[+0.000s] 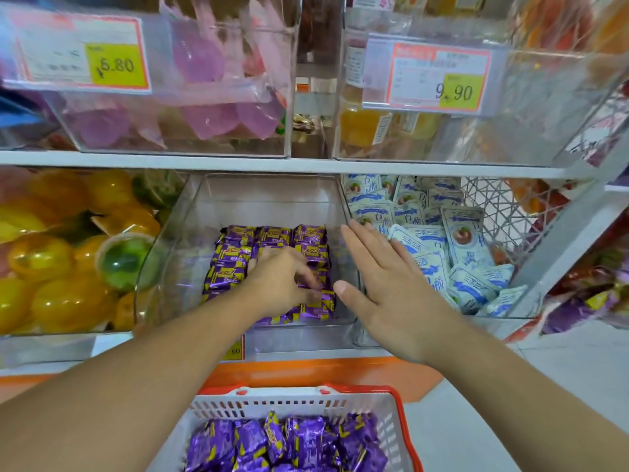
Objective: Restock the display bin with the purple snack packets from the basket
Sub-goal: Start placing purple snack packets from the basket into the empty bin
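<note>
1. Clear acrylic display bin (190,212), centre of the lower shelf, open at the top; bottom partly covered with purple snack packets (235,264) in purple-and-yellow wrappers, laid flat in rows from mid-floor to the front wall; rear of the floor bare.
2. Left hand (282,284), reached down into the bin over its front edge; fingers curled, tips on a packet near the bin's front right corner; grip or mere touch: cannot tell.
3. Right hand (381,281), flat above the bin's right wall; fingers straight and close together, thumb spread; nothing held.
4. White plastic basket (258,403) with red rim and handle, below the shelf front at the bottom edge of view; more purple packets heaped loosely inside.
5. Neighbouring bin, right end of the lower shelf: pale blue-and-white sachets (439,229), piled at mixed angles; white lattice wall behind them.
6. Neighbouring bin, left end of the lower shelf: yellow, orange and green jelly cups (51,253), tightly heaped.
7. Upper shelf (238,163), white: two clear bins, the left with pink and purple jelly pouches (204,59), the right with blurred orange and yellow goods.
8. Price tags on the upper bin fronts: 6.80 (115,66) at left, 9.90 (456,92) at right; yellow panels, orange borders.
9. Shelf plinth, orange strip (306,369) along the bottom front; pale tiled floor (561,369) at right.
</note>
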The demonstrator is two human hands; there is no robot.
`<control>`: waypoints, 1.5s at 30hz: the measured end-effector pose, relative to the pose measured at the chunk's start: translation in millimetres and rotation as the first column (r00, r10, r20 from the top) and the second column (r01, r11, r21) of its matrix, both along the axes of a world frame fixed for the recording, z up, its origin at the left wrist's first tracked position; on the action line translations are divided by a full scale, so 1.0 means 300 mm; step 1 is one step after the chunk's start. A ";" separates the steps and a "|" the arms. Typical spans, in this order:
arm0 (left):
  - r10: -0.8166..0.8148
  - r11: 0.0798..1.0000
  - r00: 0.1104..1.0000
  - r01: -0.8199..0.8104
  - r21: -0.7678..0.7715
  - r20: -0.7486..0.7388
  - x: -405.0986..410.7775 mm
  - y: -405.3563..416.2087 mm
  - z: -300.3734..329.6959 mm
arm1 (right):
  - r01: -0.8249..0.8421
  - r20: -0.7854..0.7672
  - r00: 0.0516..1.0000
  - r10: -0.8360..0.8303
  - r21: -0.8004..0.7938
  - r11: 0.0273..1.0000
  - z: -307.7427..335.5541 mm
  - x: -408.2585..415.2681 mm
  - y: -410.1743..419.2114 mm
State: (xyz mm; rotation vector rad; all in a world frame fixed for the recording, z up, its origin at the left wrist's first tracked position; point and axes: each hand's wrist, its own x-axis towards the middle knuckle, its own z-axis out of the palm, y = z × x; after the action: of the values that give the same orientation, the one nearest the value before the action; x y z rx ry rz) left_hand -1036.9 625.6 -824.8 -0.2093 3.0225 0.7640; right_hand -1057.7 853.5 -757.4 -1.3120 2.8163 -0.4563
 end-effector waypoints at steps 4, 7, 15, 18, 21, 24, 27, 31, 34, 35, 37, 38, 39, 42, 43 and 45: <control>-0.046 0.991 0.999 0.046 -0.124 0.000 0.016 0.001 0.023 | 0.010 -0.008 1.000 -0.010 -0.004 1.000 -0.004 0.004 -0.001; -0.111 0.983 0.992 0.119 -0.137 0.068 0.019 -0.013 0.004 | 0.012 -0.009 1.000 -0.012 -0.006 1.000 -0.005 0.005 -0.002; -0.085 0.976 0.983 0.115 -0.187 0.160 -0.010 -0.010 -0.024 | 0.004 -0.023 1.000 -0.003 0.017 1.000 -0.009 0.003 -0.001; -0.082 0.971 0.979 0.121 -0.209 0.187 -0.014 -0.004 -0.022 | 0.003 -0.029 1.000 -0.002 0.025 1.000 -0.008 0.004 -0.003; -0.085 0.976 0.978 0.120 -0.183 0.189 -0.013 -0.007 -0.019 | 0.002 -0.025 1.000 -0.001 0.026 1.000 -0.005 0.006 -0.002; -0.106 0.981 0.986 0.125 -0.147 0.131 0.011 -0.013 -0.003 | 0.000 -0.024 1.000 0.001 0.023 1.000 0.000 0.007 -0.001; -0.089 0.990 0.995 0.093 -0.110 0.039 0.078 -0.008 0.053 | -0.003 -0.017 1.000 0.003 -0.021 1.000 0.013 0.038 0.012; -0.056 0.998 0.963 0.045 -0.048 -0.265 0.286 0.037 0.146 | 0.019 -0.020 0.999 -0.025 -0.263 0.965 0.042 0.134 0.052; 0.028 0.999 0.900 -0.004 0.054 -0.435 0.487 0.079 0.172 | -0.017 -0.010 1.000 0.015 -0.361 0.932 0.031 0.213 0.056; 0.055 0.995 0.896 -0.011 0.102 -0.440 0.548 0.093 0.167 | -0.030 0.030 0.999 0.044 -0.356 0.934 0.011 0.237 0.050; 0.066 0.988 0.917 -0.004 0.157 -0.394 0.658 0.108 0.118 | -0.074 0.083 0.991 0.101 -0.284 0.956 -0.062 0.275 0.037; 0.064 0.988 0.933 -0.009 0.157 -0.353 0.709 0.105 0.072 | -0.096 0.097 0.988 0.120 -0.221 0.970 -0.110 0.292 0.029; 0.069 0.989 0.953 -0.026 0.146 -0.296 0.758 0.096 0.015 | -0.115 0.115 0.984 0.133 -0.152 0.982 -0.159 0.308 0.022; 0.123 0.991 0.988 -0.118 0.062 -0.095 0.891 0.047 -0.165 | -0.125 0.263 0.959 0.103 0.071 0.990 -0.307 0.358 0.012; 0.159 0.987 0.987 -0.158 0.024 -0.038 0.922 0.027 -0.222 | -0.127 0.305 0.949 0.075 0.155 0.980 -0.356 0.373 0.012; 0.272 0.962 0.955 -0.266 -0.057 0.123 0.962 -0.012 -0.303 | -0.141 0.350 0.936 0.029 0.297 0.944 -0.446 0.397 0.014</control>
State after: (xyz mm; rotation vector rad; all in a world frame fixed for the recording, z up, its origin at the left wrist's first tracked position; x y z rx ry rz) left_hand -748.2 622.1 -915.8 -0.6567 2.9206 0.6724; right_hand -938.8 857.7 -891.3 -1.1549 2.4099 -0.1902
